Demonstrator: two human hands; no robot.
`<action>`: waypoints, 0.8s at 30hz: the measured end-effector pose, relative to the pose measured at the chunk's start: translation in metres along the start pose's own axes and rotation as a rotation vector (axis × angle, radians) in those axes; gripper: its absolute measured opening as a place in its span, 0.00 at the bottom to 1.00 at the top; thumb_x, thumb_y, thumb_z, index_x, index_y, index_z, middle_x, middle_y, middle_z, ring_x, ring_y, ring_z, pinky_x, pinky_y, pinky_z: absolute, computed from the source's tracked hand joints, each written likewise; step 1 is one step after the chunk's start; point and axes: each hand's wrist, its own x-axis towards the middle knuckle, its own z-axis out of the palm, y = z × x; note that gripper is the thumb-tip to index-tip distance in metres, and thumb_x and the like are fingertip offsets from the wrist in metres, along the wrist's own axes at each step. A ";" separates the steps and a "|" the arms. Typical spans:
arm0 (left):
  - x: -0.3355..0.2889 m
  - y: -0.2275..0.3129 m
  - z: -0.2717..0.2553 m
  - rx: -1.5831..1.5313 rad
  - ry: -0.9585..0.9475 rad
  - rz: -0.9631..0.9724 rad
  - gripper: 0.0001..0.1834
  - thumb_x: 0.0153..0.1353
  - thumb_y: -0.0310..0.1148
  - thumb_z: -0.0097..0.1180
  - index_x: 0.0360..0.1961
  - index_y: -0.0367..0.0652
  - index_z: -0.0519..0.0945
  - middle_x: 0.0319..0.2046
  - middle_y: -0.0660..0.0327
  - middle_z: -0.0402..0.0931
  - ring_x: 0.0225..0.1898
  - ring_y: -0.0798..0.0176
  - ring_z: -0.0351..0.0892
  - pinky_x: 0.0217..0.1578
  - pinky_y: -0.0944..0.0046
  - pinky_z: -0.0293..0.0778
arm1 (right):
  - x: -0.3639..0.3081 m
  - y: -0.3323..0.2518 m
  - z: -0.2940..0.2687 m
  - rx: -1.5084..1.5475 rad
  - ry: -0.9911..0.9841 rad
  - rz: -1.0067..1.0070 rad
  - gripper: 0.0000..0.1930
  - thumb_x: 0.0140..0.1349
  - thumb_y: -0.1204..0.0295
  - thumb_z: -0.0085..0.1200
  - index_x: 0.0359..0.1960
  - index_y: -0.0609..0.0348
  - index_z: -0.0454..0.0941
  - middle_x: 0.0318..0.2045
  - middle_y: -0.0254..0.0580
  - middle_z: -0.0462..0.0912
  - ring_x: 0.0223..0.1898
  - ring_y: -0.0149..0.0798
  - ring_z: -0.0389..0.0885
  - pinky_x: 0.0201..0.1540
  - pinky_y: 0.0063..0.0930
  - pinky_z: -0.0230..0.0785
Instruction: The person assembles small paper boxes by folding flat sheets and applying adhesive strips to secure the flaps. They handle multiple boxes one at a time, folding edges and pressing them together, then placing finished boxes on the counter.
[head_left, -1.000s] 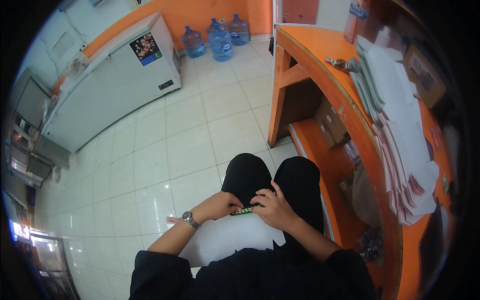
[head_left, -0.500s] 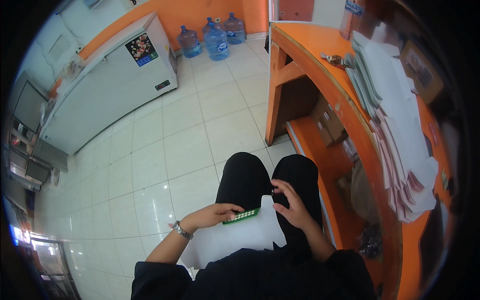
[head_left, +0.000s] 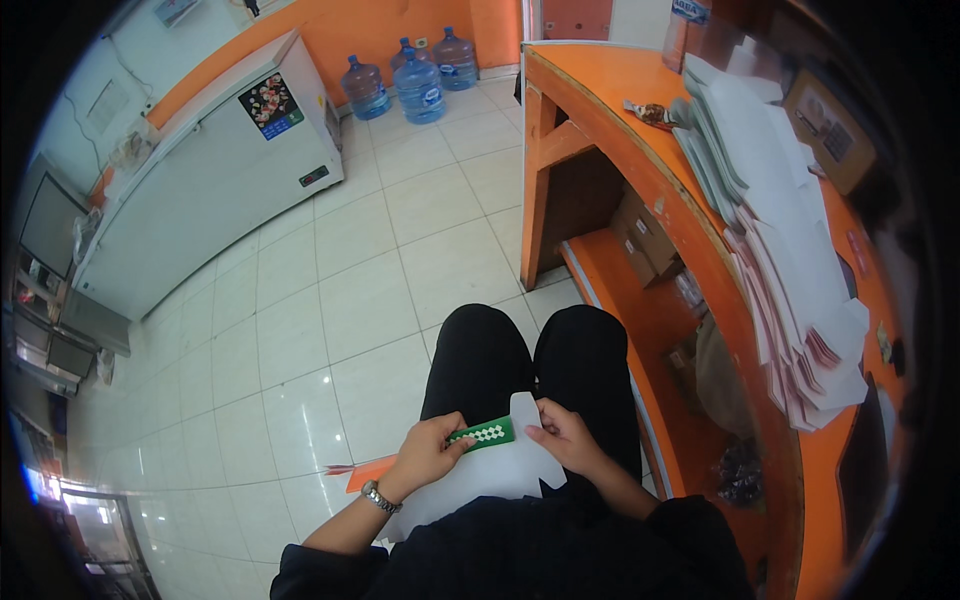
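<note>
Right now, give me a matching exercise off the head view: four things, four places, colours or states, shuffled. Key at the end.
Things:
1. Left hand
2. Right hand
3. Watch
4. Water jugs

Places, colours or states:
A. Standing on the tiled floor by the orange wall
B. At the white flap
C. Silver-coloured
D. Holding the green patterned piece at its left end

Pairs: 1-D, 2-B, 3-C, 4-A

The left hand (head_left: pixel 428 456) hides one end of the green patterned strip (head_left: pixel 491 433); the view's upper edge crops the plastic bottle (head_left: pixel 681 38).
</note>
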 end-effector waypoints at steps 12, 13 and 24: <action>-0.006 0.024 -0.010 0.268 0.068 0.266 0.12 0.54 0.36 0.61 0.35 0.42 0.77 0.23 0.55 0.74 0.26 0.49 0.75 0.28 0.57 0.70 | 0.010 0.000 0.020 -0.088 0.145 -0.045 0.11 0.54 0.76 0.64 0.37 0.64 0.77 0.28 0.34 0.81 0.32 0.26 0.79 0.37 0.21 0.72; -0.006 0.026 -0.011 0.265 0.079 0.332 0.13 0.54 0.36 0.60 0.39 0.42 0.77 0.25 0.55 0.75 0.27 0.49 0.76 0.28 0.57 0.71 | 0.012 0.002 0.021 -0.049 0.169 -0.085 0.13 0.55 0.75 0.63 0.41 0.64 0.76 0.27 0.34 0.81 0.31 0.25 0.79 0.37 0.22 0.72; 0.013 0.055 -0.075 0.148 -0.190 0.039 0.16 0.66 0.38 0.46 0.47 0.41 0.78 0.25 0.45 0.78 0.29 0.43 0.79 0.33 0.54 0.73 | -0.002 -0.034 0.017 -0.247 0.142 -0.144 0.30 0.60 0.80 0.52 0.65 0.57 0.62 0.31 0.42 0.83 0.33 0.26 0.79 0.39 0.21 0.71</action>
